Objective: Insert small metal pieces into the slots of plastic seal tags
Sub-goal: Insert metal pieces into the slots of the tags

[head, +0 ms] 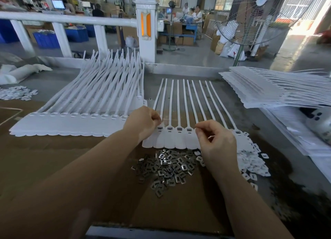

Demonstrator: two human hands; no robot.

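A worker's right hand (215, 140) is pinching what seems a small metal piece over a strip of seal tags (172, 138), while the left hand (143, 121), fingers curled, is pinching at the strip's end slot. Loose metal pieces (166, 169) are lying heaped on the surface (53, 158) just below: light, stiff, slippery, best pinched by the edges.

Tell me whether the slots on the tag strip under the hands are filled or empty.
Partly filled. On the tag strip, several slots between the left hand and right hand show dark metal pieces; slots under the hands are hidden.
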